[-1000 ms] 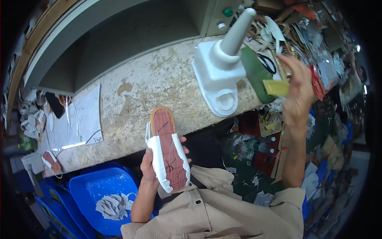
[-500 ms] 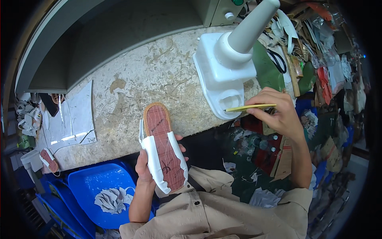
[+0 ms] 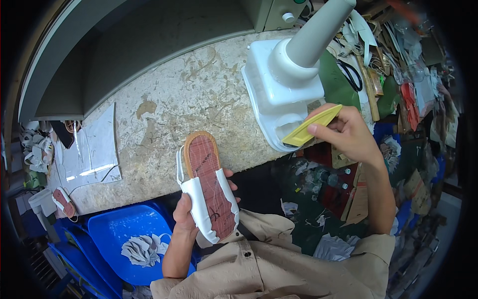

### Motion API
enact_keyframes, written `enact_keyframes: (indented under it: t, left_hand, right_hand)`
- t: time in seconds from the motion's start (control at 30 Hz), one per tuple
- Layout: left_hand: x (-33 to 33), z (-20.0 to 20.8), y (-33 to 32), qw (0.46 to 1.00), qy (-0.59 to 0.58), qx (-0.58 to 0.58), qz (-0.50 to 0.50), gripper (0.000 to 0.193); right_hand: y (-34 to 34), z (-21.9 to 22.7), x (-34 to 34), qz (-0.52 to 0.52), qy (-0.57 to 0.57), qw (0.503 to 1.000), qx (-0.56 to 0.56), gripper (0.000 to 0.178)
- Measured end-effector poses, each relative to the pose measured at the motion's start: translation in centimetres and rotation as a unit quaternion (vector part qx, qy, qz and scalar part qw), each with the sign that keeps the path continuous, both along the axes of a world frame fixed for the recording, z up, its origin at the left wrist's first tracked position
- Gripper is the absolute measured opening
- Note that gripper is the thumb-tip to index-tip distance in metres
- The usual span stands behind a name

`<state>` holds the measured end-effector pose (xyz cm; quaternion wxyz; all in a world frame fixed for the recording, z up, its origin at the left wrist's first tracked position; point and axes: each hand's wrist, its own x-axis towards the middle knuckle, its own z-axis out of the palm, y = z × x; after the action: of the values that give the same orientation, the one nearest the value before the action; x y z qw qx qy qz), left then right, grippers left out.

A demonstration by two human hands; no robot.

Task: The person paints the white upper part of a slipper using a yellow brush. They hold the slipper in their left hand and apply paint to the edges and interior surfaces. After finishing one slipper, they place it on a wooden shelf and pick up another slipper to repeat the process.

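My left hand [image 3: 183, 215] grips an unfinished sandal [image 3: 208, 187] with its underside up, in front of the bench's near edge. Its reddish-brown insole board faces me, white upper flaps are folded over the sides, and a white strap loops out beside the heel. Between the thumb and fingers of my right hand [image 3: 352, 137] is a flat yellow scraper [image 3: 316, 124]. The scraper's dark lower edge is at the front rim of the open cup of a white dispenser [image 3: 279, 74], which carries a grey tapered container. Whether that edge touches the rim, I cannot tell.
A stained workbench [image 3: 184, 94] runs under the dispenser. At its left lie a white sheet [image 3: 97, 144] and another small sandal [image 3: 63, 202]. A blue chair [image 3: 114, 224] holding crumpled white scraps stands below. Tools, scraps and a green mat [image 3: 338, 82] crowd the right.
My right hand has turned the scraper so its broad yellow face shows, its lower end tilting down at the cup's front. The sandal in my left hand has shifted slightly right.
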<state>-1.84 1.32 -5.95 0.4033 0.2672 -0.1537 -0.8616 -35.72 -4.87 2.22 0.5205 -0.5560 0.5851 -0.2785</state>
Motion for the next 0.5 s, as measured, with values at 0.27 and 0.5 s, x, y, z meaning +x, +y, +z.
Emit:
enact_keyframes:
  t: [0.27, 0.5]
  left_hand:
    - [-1.3, 1.2, 0.5, 0.993, -0.112, -0.029, -0.004, 0.106]
    - [-1.9, 1.0, 0.6, 0.933, -0.242, -0.268, 0.002, 0.069]
  right_hand:
    - [3.4, -2.2, 2.8, -0.159, -0.25, 0.955, 0.027, 0.021]
    - [5.5, -2.5, 10.9, -0.212, -0.306, 0.916, -0.148, 0.026]
